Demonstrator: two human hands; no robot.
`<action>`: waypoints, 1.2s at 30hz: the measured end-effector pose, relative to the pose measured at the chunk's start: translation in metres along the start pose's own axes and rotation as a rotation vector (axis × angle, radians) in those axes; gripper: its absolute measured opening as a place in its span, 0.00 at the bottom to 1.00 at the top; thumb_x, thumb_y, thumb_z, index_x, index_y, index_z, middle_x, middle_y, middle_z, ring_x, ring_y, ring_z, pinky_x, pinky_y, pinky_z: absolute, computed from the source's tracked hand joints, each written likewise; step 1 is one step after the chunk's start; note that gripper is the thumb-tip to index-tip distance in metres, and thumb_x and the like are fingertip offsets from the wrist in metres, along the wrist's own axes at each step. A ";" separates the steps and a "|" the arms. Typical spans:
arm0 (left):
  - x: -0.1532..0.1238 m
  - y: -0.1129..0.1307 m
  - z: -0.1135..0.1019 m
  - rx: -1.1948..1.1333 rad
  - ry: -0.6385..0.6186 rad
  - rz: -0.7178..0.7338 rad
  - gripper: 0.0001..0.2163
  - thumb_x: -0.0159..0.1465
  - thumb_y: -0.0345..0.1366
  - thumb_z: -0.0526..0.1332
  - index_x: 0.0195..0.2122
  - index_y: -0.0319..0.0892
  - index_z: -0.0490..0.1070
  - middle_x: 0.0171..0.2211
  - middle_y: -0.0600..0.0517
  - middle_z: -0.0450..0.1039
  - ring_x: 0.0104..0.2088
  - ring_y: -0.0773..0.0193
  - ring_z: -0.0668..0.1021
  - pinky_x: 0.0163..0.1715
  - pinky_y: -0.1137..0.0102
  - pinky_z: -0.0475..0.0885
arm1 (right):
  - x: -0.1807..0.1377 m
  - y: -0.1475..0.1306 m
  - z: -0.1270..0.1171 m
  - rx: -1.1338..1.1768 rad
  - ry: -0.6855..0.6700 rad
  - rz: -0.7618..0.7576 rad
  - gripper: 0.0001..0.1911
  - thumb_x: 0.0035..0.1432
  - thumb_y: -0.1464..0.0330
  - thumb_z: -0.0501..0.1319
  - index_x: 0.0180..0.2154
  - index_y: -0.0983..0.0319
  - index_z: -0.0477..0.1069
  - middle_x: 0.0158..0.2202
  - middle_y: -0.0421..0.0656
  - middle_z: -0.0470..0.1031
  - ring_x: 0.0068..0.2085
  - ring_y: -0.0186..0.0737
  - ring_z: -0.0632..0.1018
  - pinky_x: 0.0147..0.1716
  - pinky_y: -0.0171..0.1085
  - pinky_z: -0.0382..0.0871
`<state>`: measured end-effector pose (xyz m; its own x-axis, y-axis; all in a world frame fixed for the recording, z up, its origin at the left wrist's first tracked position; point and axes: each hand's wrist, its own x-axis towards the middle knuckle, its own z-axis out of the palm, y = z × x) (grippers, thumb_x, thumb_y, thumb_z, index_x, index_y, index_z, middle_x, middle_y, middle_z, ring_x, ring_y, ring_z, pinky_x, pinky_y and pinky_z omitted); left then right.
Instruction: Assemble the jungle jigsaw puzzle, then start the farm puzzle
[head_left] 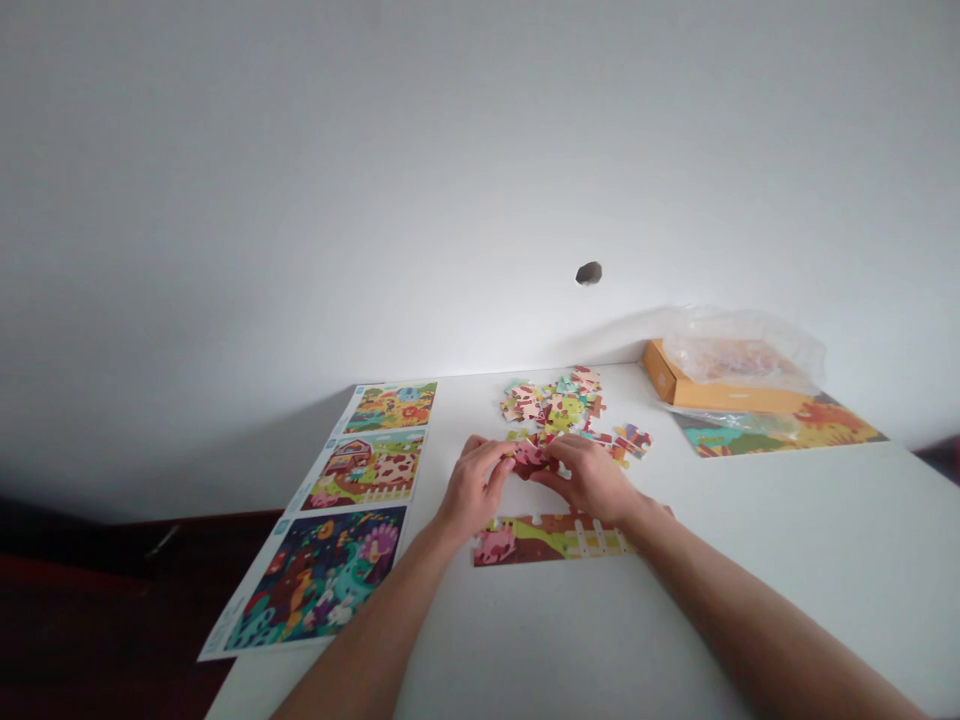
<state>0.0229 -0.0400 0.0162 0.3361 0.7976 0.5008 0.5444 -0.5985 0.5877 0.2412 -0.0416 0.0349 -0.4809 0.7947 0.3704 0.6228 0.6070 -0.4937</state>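
Note:
My left hand (478, 484) and my right hand (586, 478) meet over the middle of the table, fingers pinched on a pink and dark red puzzle piece (529, 455). Whether it is one piece or two joined is hard to tell. Just below, on the tabletop, lies a joined strip of puzzle (551, 540) with a pink pig at its left and a white fence at its right. My right wrist and forearm cover part of its right end. Behind my fingers is a heap of loose puzzle pieces (562, 410).
On the left lies a reference sheet (315, 508) with three pictures, reaching past the table edge. A yellow box (675, 388) under a clear plastic bag (750, 345) rests on a colourful picture board (787, 432) at the back right. A white wall (480, 200) with a hole stands behind.

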 end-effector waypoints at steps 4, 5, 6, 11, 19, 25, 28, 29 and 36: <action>0.000 -0.004 0.001 0.017 -0.042 0.040 0.12 0.70 0.33 0.52 0.48 0.43 0.73 0.34 0.49 0.75 0.37 0.60 0.72 0.42 0.65 0.67 | -0.001 -0.002 -0.002 0.060 0.002 0.061 0.17 0.60 0.58 0.63 0.47 0.60 0.69 0.35 0.42 0.76 0.35 0.38 0.75 0.35 0.34 0.65; 0.000 -0.004 0.002 0.015 -0.046 0.044 0.13 0.70 0.33 0.51 0.49 0.43 0.73 0.34 0.49 0.75 0.37 0.60 0.72 0.41 0.65 0.67 | -0.001 -0.002 -0.003 0.061 -0.009 0.059 0.16 0.60 0.58 0.63 0.46 0.60 0.69 0.36 0.43 0.76 0.35 0.38 0.75 0.35 0.34 0.65; 0.000 -0.004 0.002 0.013 -0.049 0.048 0.13 0.70 0.33 0.51 0.49 0.43 0.73 0.34 0.49 0.75 0.36 0.61 0.71 0.41 0.65 0.67 | -0.001 -0.002 -0.003 0.054 -0.023 0.052 0.15 0.61 0.58 0.62 0.45 0.60 0.70 0.35 0.43 0.76 0.35 0.38 0.75 0.35 0.34 0.65; 0.001 -0.001 0.001 0.026 -0.070 0.052 0.15 0.71 0.33 0.49 0.50 0.44 0.73 0.36 0.49 0.75 0.36 0.61 0.71 0.42 0.64 0.67 | 0.000 0.000 -0.001 0.046 -0.058 0.076 0.13 0.65 0.59 0.56 0.36 0.60 0.72 0.30 0.42 0.77 0.32 0.37 0.75 0.33 0.33 0.63; 0.000 0.006 0.001 0.075 -0.057 0.047 0.23 0.60 0.37 0.67 0.56 0.48 0.67 0.45 0.48 0.73 0.47 0.55 0.71 0.49 0.60 0.67 | 0.002 -0.003 -0.002 0.300 -0.041 0.283 0.24 0.68 0.56 0.49 0.24 0.61 0.68 0.22 0.38 0.75 0.25 0.33 0.73 0.29 0.31 0.62; 0.000 0.006 0.000 0.115 -0.060 0.041 0.22 0.59 0.35 0.68 0.54 0.48 0.68 0.45 0.48 0.73 0.47 0.54 0.71 0.51 0.60 0.67 | 0.002 -0.002 0.000 0.316 -0.070 0.269 0.23 0.69 0.59 0.49 0.25 0.61 0.70 0.23 0.39 0.76 0.27 0.34 0.75 0.31 0.32 0.63; -0.001 0.006 -0.001 0.129 -0.062 0.043 0.22 0.59 0.35 0.68 0.54 0.48 0.68 0.45 0.48 0.73 0.47 0.54 0.71 0.50 0.59 0.66 | 0.002 0.001 0.001 0.306 -0.066 0.266 0.23 0.69 0.61 0.48 0.25 0.61 0.69 0.23 0.39 0.77 0.27 0.34 0.75 0.32 0.32 0.63; -0.001 0.006 -0.001 0.134 -0.062 0.046 0.22 0.59 0.35 0.68 0.54 0.48 0.68 0.45 0.48 0.73 0.47 0.54 0.70 0.50 0.59 0.66 | 0.002 0.002 0.001 0.302 -0.065 0.266 0.22 0.69 0.61 0.48 0.25 0.61 0.69 0.23 0.39 0.77 0.27 0.34 0.75 0.32 0.32 0.63; -0.002 0.007 0.001 0.146 -0.074 0.080 0.22 0.58 0.35 0.68 0.54 0.46 0.68 0.47 0.47 0.73 0.49 0.53 0.69 0.51 0.58 0.64 | 0.000 -0.002 0.005 0.262 -0.091 0.212 0.22 0.68 0.59 0.50 0.25 0.61 0.69 0.22 0.39 0.74 0.24 0.32 0.72 0.28 0.31 0.60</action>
<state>0.0269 -0.0458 0.0189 0.4357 0.7545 0.4908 0.6175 -0.6472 0.4469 0.2370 -0.0430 0.0320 -0.4188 0.8917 0.1720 0.5407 0.3970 -0.7416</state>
